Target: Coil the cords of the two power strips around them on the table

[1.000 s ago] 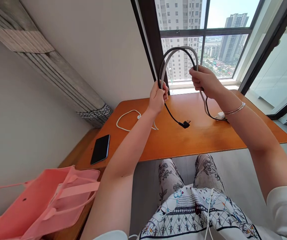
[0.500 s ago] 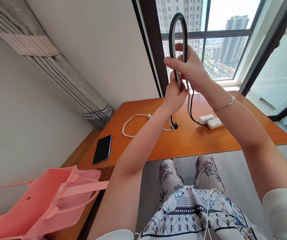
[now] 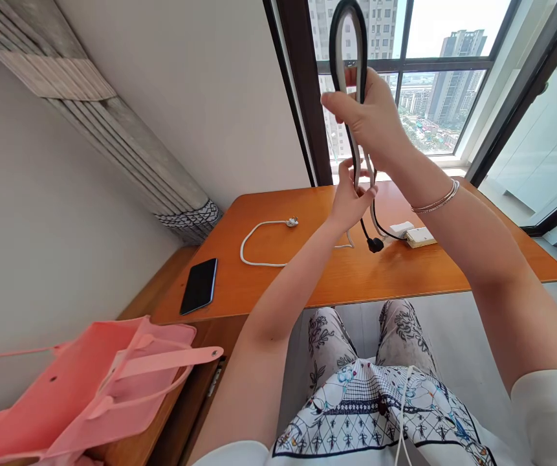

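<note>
A black cable (image 3: 364,48) and a white cable (image 3: 340,48) run side by side, folded into a tall narrow loop above the desk. My right hand (image 3: 375,120) is closed around the middle of the loop, thumb pointing left. Below it, my left hand (image 3: 352,200) pinches the lower strands of both cables. A black plug (image 3: 374,244) hangs under my left hand, close to the desk top. The white cable's plug (image 3: 292,222) lies on the desk to the left. On the right, the cables lead to a white power strip (image 3: 421,237) and a white adapter (image 3: 401,229).
A wooden desk (image 3: 268,294) stands in front of me, with a dark phone (image 3: 199,286) on its left side. A pink bag (image 3: 88,382) sits open at the lower left. Behind the desk are a window (image 3: 446,97) and a curtain (image 3: 127,139).
The cable loop and my right hand have risen slightly. My left hand has slid down and right along the strands, away from the right. The black plug has shifted right.
</note>
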The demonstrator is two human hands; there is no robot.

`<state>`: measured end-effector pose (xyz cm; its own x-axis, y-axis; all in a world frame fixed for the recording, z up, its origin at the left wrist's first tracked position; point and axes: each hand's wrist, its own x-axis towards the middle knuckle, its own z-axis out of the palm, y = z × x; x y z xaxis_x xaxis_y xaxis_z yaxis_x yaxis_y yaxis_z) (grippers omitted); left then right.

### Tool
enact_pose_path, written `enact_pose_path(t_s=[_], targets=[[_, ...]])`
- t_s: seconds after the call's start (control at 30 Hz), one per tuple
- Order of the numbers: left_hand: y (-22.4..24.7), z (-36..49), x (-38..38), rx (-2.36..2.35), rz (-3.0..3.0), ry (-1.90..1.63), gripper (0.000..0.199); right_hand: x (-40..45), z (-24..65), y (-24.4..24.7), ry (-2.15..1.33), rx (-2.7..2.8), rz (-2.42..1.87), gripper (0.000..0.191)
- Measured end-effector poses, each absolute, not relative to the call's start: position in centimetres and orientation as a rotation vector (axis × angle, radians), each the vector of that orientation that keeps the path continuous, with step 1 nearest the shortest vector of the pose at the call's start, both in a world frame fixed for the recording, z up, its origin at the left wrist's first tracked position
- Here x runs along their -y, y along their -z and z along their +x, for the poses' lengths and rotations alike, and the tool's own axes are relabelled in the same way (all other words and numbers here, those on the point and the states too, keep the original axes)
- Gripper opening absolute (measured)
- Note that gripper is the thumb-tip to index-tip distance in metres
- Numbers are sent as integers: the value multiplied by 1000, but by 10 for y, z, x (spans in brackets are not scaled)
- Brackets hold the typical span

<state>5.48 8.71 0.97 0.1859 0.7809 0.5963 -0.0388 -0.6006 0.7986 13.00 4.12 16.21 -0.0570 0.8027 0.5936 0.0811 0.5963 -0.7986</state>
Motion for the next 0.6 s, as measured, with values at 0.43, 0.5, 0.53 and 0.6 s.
enact_pose_path(t_s=[0.43, 0.5, 0.53, 0.6], targets=[[71, 59, -73, -626, 1478, -1083, 66, -34, 134, -180, -706, 1486, -680, 29], [77, 62, -69, -636, 1471, -1057, 63, -36, 133, -179, -705, 1507, -633, 31], [79, 64, -67, -642, 1471, -1042, 62, -37, 133, -179, -695, 1527, -608, 33], [80, 67, -63, -660, 1480, -1013, 59, -38, 131, -180, -644, 1564, -572, 37]])
